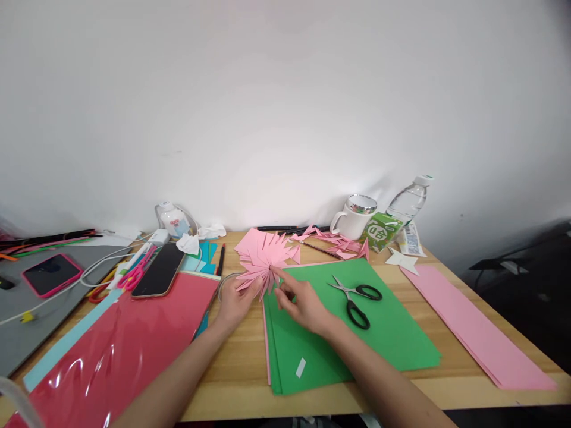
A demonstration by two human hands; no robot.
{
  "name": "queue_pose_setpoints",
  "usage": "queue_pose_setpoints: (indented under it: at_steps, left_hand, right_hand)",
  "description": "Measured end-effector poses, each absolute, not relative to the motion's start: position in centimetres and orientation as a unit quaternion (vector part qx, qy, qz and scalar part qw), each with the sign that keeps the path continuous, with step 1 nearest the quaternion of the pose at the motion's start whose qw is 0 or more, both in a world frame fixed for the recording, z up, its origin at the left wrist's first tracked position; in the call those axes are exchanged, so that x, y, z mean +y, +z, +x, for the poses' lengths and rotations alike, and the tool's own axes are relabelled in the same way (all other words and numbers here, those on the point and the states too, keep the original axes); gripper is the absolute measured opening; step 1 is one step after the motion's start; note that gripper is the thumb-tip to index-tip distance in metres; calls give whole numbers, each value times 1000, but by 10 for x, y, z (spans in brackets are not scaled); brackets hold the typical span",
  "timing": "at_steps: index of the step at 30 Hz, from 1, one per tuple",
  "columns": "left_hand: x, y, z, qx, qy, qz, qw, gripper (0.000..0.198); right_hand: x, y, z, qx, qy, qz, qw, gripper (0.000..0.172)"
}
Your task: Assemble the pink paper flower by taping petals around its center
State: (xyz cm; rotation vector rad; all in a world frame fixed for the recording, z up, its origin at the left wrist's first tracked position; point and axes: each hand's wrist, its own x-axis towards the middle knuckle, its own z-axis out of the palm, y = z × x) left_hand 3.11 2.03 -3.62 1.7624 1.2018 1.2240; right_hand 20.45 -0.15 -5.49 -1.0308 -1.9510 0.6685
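Pleated pink paper petals fan out in a paper flower (267, 255) above the desk. My left hand (236, 303) is closed on its lower left edge, pinching the folds. The index finger of my right hand (303, 303) reaches to the flower's middle and seems to touch it. That hand's thumb stands apart, and its other fingers are curled with nothing visible in them. Below and to the right, black-handled scissors (354, 297) lie with parted blades on green paper sheets (392, 339). A small white strip (300, 367) rests on the green too.
Pink paper scraps (343, 244), a white mug (354, 217), a green carton (382, 230) and a water bottle (409, 199) stand behind. Folded pink paper (477, 327) lies right. Leftward are red sheets (129, 351), a phone (159, 270), pink scissors (136, 270) and cables.
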Motion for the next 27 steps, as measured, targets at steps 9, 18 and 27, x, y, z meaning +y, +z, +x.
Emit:
queue_pose_setpoints:
  at_steps: [9, 18, 27]
  left_hand:
    - [16, -32, 34, 454, 460, 703, 296, 24]
    - [10, -33, 38, 423, 471, 742, 221, 19]
    - [13, -35, 33, 440, 467, 739, 207, 18]
  right_hand:
    - [-4, -50, 201, -735, 329, -386, 451, 40]
    - [-6, -43, 199, -671, 371, -414, 491, 30]
    - [-8, -50, 193, -706, 418, -366, 439, 56]
